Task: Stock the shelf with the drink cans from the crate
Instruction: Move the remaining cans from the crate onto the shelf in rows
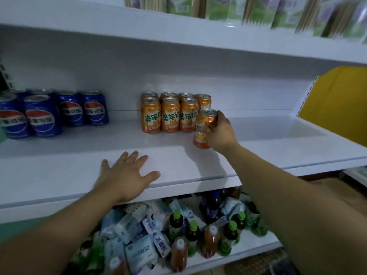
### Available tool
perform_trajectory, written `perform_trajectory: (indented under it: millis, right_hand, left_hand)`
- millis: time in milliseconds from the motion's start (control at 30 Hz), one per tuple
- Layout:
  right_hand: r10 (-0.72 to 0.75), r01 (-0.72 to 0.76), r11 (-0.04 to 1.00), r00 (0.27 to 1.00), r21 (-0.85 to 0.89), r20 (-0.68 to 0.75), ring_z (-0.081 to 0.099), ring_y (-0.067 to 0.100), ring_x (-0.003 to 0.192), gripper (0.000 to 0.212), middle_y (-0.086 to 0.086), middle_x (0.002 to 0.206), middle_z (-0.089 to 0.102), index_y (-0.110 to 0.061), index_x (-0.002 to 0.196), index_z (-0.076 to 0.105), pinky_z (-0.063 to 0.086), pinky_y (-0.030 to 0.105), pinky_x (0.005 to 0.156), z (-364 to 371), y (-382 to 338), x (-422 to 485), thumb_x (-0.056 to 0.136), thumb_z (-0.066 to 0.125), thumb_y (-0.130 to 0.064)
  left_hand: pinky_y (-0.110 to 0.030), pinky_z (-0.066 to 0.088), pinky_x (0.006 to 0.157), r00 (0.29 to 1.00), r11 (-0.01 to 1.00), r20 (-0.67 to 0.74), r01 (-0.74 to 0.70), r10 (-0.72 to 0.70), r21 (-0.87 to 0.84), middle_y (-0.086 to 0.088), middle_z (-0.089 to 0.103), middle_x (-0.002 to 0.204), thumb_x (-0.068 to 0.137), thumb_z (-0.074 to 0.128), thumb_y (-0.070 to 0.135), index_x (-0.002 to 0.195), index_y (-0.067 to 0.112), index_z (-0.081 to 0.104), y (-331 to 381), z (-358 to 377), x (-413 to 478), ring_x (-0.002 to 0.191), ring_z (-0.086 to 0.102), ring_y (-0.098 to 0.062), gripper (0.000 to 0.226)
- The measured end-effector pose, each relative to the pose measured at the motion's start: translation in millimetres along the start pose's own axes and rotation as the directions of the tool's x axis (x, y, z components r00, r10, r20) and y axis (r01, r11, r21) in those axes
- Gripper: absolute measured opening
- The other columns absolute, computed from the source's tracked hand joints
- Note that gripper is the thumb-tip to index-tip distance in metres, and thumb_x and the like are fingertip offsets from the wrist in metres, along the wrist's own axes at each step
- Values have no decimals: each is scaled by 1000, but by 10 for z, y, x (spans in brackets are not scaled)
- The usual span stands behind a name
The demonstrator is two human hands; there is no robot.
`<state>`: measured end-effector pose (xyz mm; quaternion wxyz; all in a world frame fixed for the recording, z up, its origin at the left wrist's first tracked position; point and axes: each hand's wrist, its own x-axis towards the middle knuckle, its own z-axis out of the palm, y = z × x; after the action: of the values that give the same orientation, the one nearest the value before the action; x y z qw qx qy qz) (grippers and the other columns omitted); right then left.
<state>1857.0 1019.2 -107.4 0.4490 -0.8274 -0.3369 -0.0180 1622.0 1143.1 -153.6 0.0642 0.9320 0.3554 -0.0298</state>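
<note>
My right hand (220, 133) grips an orange drink can (202, 129), tilted slightly, just in front and to the right of a block of several orange cans (169, 115) standing on the white middle shelf (258, 143). Its base is at or just above the shelf surface. My left hand (127, 175) rests flat, fingers spread, on the front part of that shelf. Several blue cola cans (45, 114) stand at the shelf's left end. The crate is not in view.
Bare shelf stretches to the right of the orange cans up to a yellow side panel (335, 96). The shelf below holds green-capped bottles (190, 231) and tissue packs (137, 235). Green and purple packets (228, 8) line the top shelf.
</note>
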Motion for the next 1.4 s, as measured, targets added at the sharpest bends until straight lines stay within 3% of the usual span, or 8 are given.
perform_trajectory:
  millis: [100,467,633,867,933,1033,1267,1400]
  right_hand:
    - [27,-27,999,1000,-33,-15,51,36,114,58,17,134,39,-15,144,30,42,39,96,54,90,171,94,57,-29]
    - [88,-89,995,996,-44,-31,51,34,120,48,12,134,51,-17,140,33,44,42,94,200,248,652,96,49,-27]
    - [90,-90,996,996,0,-9,49,35,123,51,12,139,49,-18,145,27,41,43,98,268,283,757,97,45,-25]
    - [167,-171,984,983,45,75,47,32,126,60,10,139,47,-16,152,9,33,29,87,268,284,835,101,39,-25]
    - [217,-230,969,967,90,131,42,32,133,67,10,142,42,-12,152,8,34,29,99,239,237,859,100,45,-32]
    - [272,-256,960,950,-114,155,37,38,135,86,17,150,31,-7,151,10,36,48,108,130,189,741,89,61,-39]
    - [225,-72,874,936,-480,269,36,33,137,76,15,155,30,-9,153,15,32,36,107,-694,154,-44,97,47,-47]
    - [262,-88,821,936,-564,236,39,32,135,73,9,157,29,-15,154,15,35,36,104,-1352,211,-589,98,45,-50]
  left_hand:
    - [-54,-3,117,1000,1000,-2,6,-6,-7,14,-6,160,79,13,82,151,40,2,-6,16,8,147,-6,-10,84]
    - [-52,-4,118,1000,1000,-20,23,-23,-2,15,-8,159,76,10,81,150,40,1,10,32,4,146,-8,-7,85]
    - [-51,-5,117,1000,1000,-10,16,-16,-14,16,-9,159,50,-10,93,150,41,-1,12,31,-13,146,-10,-7,113]
    - [-51,-5,118,1000,1000,0,13,-13,-5,16,-9,159,67,2,86,150,40,-1,22,26,-15,146,-10,-7,95]
    - [-52,-5,117,1000,1000,9,20,-20,1,15,-9,159,67,0,86,150,40,-1,17,30,-11,146,-10,-8,95]
    - [-54,-6,117,999,1000,29,15,-15,11,13,-10,159,81,12,78,150,39,-2,31,5,-9,147,-10,-10,80]
    - [-56,-1,116,982,998,189,-2,-9,57,5,-13,160,90,15,71,152,32,-6,17,-153,71,148,-9,-19,76]
    - [-44,24,116,977,988,147,-154,154,-7,-6,14,159,89,45,58,153,19,9,499,-340,111,143,20,-26,83]
